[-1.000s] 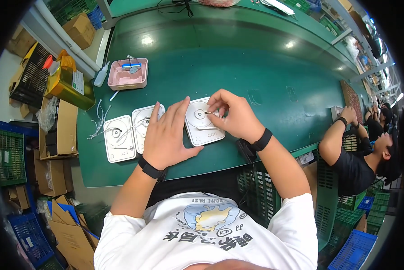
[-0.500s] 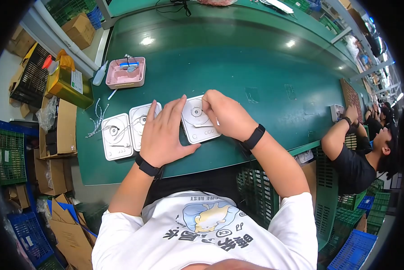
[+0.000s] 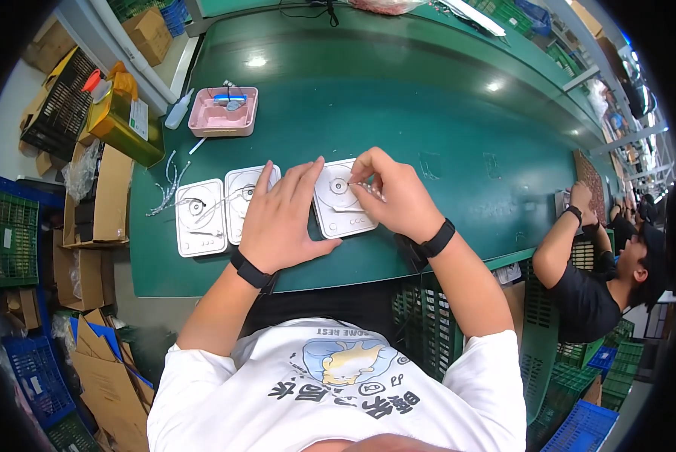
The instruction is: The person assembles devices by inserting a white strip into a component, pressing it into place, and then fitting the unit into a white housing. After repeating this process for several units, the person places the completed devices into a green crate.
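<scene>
Three white, squarish casings shaped like small record players lie in a row on a green table. My right hand (image 3: 399, 194) is over the right casing (image 3: 328, 197), its thumb and forefinger pinched beside the round hub. Whatever small thing the fingertips hold is too fine to make out. Palm down, my left hand (image 3: 281, 222) has its fingers stretched out, resting between the right casing and the middle casing (image 3: 234, 215), which it partly covers. Farther left is the third casing (image 3: 200, 235). Thin pale wires (image 3: 170, 187) trail from the left casings onto the table.
A pink box (image 3: 221, 129) with small electrical parts stands behind the casings, beside a small squeeze bottle (image 3: 178, 111). At the table's left edge is a yellow jerrycan (image 3: 119, 126). A co-worker (image 3: 590, 286) sits at the right. Crates and cartons flank the table.
My right hand has turned and its fingers have shifted, so the pinch beside the hub now shows. My left hand stays spread in place. The whole view has shifted slightly.
</scene>
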A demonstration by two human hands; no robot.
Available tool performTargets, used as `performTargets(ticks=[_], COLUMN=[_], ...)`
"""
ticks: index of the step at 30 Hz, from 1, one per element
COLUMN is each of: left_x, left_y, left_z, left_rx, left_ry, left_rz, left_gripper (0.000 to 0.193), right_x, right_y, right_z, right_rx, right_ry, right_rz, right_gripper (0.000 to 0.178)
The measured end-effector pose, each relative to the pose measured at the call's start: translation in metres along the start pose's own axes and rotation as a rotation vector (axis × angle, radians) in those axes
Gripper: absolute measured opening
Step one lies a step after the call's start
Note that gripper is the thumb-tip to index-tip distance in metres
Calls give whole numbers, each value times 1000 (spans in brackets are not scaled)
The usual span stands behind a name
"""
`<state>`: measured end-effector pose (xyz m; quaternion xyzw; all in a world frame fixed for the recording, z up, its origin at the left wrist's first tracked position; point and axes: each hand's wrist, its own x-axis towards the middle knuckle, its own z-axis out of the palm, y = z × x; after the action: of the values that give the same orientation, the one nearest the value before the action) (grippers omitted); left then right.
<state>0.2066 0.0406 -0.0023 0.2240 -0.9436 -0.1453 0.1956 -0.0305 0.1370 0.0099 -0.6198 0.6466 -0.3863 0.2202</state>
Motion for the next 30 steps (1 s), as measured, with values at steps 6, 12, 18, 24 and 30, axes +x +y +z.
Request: performTargets(ticks=[6, 12, 18, 24, 30], left_x=[1, 15, 49, 46, 40], left_y=[-1, 2, -10, -10, -15], left_z=[3, -3, 9, -1, 1], left_rx=[49, -40, -305, -251, -165], left_ry=[1, -1, 88, -54, -10], left_rz=[11, -60, -101, -316, -229], left_gripper=[116, 74, 30, 17, 17], right_x=[3, -4, -2, -8, -8], right_y=[2, 1, 8, 6, -8], right_z=[13, 15, 22, 14, 10], right_rx=[-137, -30, -95, -174, -394], right_ry=[104, 127, 170, 86, 29], right_rz=[16, 84, 4, -71, -138], right_gripper=[38, 53, 57, 46, 40])
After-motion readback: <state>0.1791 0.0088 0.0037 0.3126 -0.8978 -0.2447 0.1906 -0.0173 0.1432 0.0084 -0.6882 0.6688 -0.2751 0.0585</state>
